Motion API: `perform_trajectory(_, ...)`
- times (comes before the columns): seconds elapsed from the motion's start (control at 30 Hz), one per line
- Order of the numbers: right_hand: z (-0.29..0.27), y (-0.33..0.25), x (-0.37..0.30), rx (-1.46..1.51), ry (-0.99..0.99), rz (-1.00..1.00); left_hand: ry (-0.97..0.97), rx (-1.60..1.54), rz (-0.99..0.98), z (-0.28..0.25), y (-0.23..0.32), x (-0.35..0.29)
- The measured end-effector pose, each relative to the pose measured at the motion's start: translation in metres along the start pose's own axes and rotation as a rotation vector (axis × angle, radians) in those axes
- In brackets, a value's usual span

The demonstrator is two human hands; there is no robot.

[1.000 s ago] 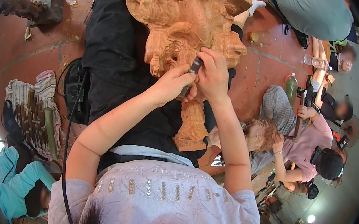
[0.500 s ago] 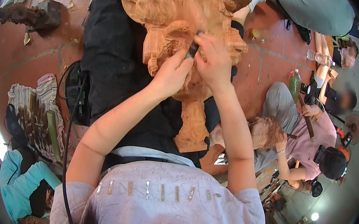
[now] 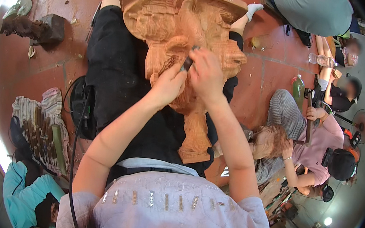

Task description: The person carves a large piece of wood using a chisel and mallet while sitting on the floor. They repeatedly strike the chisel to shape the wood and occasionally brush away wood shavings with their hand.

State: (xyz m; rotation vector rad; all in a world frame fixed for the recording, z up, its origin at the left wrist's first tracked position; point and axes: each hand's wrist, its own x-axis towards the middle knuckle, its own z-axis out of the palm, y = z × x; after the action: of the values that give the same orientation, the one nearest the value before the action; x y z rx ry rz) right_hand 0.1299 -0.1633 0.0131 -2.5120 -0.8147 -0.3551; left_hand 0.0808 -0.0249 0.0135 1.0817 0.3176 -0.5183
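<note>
A large carved wooden piece point(image 3: 163, 26), orange-brown with deep relief, rests across my lap between my legs. Its wide flat-edged end is at the far side and its narrow foot points toward me. My left hand point(image 3: 168, 85) is closed around the lower end of a small dark tool point(image 3: 187, 63) with a greyish tip. My right hand point(image 3: 206, 75) is closed at the tool's upper part, fingers bent against it. Both hands are over the middle of the carving, close to its surface. The tool's working end is hidden by my fingers.
Left on the red tiled floor lie a dark wood block point(image 3: 50, 29) and a striped cloth point(image 3: 23, 107) bearing several hand tools point(image 3: 41, 131). At right a co-worker in pink point(image 3: 323, 139) holds a mallet point(image 3: 310, 122) near another carving point(image 3: 267, 139). A green bottle point(image 3: 298, 89) stands beyond.
The carving and floor sit lower in the picture. My hands keep their grip on the tool, shifted slightly left over the carving. The co-worker's mallet has turned more upright.
</note>
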Motion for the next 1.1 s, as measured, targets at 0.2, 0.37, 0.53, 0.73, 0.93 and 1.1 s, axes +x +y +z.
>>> perform_trajectory(0.2, -0.016, -0.004, 0.007, 0.009, -0.002, 0.021, -0.011, -0.01, -0.006, 0.005, 0.011, -0.005)
perform_trajectory(0.37, -0.006, -0.001, 0.001, -0.03, 0.037, 0.016, 0.019, -0.038, -0.02, 0.006, 0.006, 0.001)
perform_trajectory(0.53, -0.005, -0.002, -0.008, -0.04, 0.025, 0.016, 0.004, -0.127, -0.099, 0.009, 0.007, -0.008)
perform_trajectory(0.73, -0.008, 0.006, 0.001, -0.036, 0.098, 0.022, 0.025, 0.019, 0.05, 0.013, -0.009, 0.009)
perform_trajectory(0.93, -0.006, 0.009, -0.019, 0.0, 0.072, 0.012, 0.008, -0.013, -0.064, 0.019, -0.006, -0.007)
perform_trajectory(1.1, 0.004, 0.005, -0.012, 0.025, 0.111, 0.058, 0.066, 0.207, 0.15, 0.009, -0.022, 0.005)
